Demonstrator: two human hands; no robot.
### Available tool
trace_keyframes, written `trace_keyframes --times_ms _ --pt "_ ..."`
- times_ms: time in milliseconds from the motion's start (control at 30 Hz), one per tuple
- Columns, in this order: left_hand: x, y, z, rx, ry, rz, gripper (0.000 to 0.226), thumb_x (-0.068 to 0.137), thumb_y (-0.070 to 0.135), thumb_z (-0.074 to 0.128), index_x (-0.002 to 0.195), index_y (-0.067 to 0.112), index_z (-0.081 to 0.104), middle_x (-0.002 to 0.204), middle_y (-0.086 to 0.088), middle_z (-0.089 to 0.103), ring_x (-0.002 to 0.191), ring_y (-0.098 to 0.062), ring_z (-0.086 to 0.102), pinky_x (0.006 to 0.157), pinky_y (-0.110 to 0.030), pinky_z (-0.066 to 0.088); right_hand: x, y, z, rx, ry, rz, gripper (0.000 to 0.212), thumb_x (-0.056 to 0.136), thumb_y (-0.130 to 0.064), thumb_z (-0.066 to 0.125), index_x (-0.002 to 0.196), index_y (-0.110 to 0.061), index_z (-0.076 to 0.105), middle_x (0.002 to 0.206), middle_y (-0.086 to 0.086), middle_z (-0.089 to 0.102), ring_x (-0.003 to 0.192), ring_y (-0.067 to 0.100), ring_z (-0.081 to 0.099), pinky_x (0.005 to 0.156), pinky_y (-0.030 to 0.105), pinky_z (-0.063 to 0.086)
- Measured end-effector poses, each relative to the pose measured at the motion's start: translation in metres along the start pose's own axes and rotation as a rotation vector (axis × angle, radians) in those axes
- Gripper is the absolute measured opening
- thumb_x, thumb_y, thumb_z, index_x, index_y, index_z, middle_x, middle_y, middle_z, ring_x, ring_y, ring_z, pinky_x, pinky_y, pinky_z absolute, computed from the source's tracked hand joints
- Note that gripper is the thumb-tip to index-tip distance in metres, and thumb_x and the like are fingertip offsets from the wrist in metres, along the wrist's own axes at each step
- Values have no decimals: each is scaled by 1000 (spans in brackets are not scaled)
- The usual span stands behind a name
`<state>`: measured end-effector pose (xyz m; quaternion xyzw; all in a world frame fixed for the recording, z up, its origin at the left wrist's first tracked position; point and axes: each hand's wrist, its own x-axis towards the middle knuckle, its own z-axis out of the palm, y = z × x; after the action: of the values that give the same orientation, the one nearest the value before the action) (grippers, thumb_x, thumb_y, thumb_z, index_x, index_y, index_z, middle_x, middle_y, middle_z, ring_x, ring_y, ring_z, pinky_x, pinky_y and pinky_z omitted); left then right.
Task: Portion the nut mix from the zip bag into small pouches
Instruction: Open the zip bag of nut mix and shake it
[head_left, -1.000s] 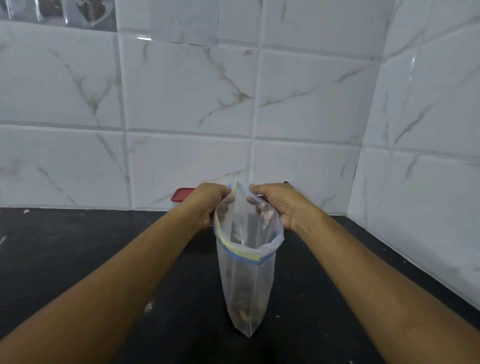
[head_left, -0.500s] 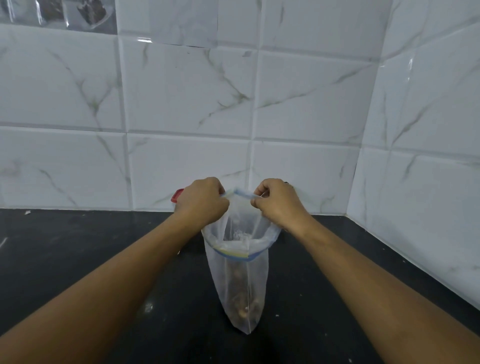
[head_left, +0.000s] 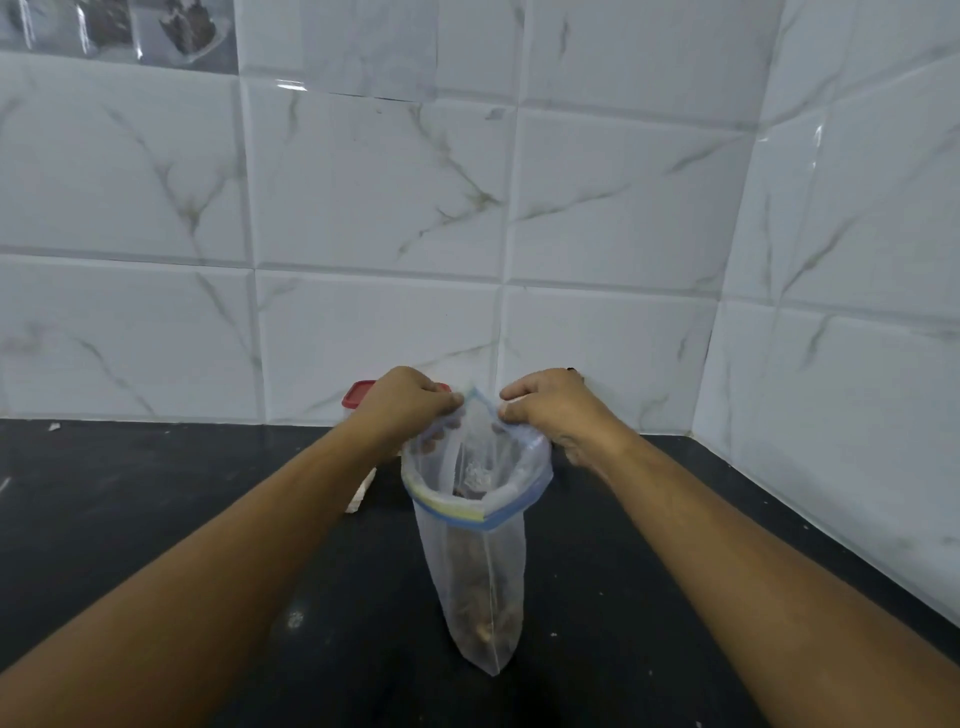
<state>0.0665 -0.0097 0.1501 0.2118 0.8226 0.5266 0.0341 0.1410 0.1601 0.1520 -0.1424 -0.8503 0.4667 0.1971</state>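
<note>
Thin clear plastic zip bag (head_left: 480, 571) hangs above black counter (head_left: 156, 519) — floppy, light, nuts bottom-heavy. Left hand (head_left: 402, 402) and right hand (head_left: 553, 405) pinch the rim — best hold.

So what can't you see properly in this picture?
All in the head view:
- Red-lidded box: mostly hidden behind the left hand and its arm; its contents cannot be seen.
- Nuts: blurred by the cloudy plastic of the zip bag; what kinds they are cannot be told.
- Wall pictures: cut off by the top edge and too blurry to read.
</note>
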Motion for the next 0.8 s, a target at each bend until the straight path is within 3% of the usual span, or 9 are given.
trace_keyframes --times_ms 100,200,267,367,433,500,633,700,800 --pt "1 -1 -7 -523 -150 -314 24 103 21 60 89 5 71 66 -3 67 43 -12 56 42 -21 48 10 8 -3 452 -74 187 24 93 7 67 111 -9 68 111 19 74 95 27 74 85 41 63" --pt "8 -13 -19 -899 -230 -521 21 101 19 59 89 6 71 78 -4 69 69 -16 65 71 -29 61 11 9 -10 828 -121 428 19 101 9 46 103 -3 61 73 14 69 55 20 61 47 29 53" --pt "10 -19 -19 -956 -242 -551 14 97 17 63 91 8 71 79 -1 69 68 -13 67 71 -27 61 8 11 -9 942 -142 489 20 102 9 40 99 -3 56 65 12 64 46 17 53 41 24 48" --pt "10 -23 -13 -820 -247 -510 23 98 19 64 86 1 72 69 -8 69 55 -20 65 58 -34 63 1 10 -5 893 -176 420 15 102 7 47 100 -5 55 74 14 70 59 21 59 52 28 52" --pt "11 -30 -14 -655 -217 -434 26 100 20 61 109 -2 71 85 -10 77 70 -21 68 79 -39 63 -3 11 -9 619 -127 307 11 100 2 59 97 -9 59 98 15 73 77 25 68 61 36 57" --pt "11 -36 -20 -469 -172 -353 31 99 23 63 121 2 70 100 -10 79 82 -22 71 92 -43 59 -9 13 -17 296 -95 214 11 99 -5 67 94 -12 60 103 14 71 81 24 71 66 38 61" --pt "3 -39 -34 60 -82 -166 27 93 33 71 103 8 72 99 -13 73 84 -27 71 67 -37 62 -16 11 -26 -72 -158 144 21 99 -27 71 96 -6 68 96 14 76 74 23 73 55 30 58" --pt "-2 -36 -41 277 -70 -139 32 92 36 71 95 4 72 88 -13 72 72 -24 73 60 -33 61 -17 8 -24 -136 -173 150 30 99 -34 72 94 -5 72 87 11 76 64 20 71 48 26 52" --pt "-7 -29 -46 383 -88 -170 32 93 30 71 90 -2 72 72 -15 73 56 -21 69 53 -30 58 -15 4 -19 -179 -202 186 28 97 -29 73 93 -1 74 79 11 75 56 17 68 44 24 49"
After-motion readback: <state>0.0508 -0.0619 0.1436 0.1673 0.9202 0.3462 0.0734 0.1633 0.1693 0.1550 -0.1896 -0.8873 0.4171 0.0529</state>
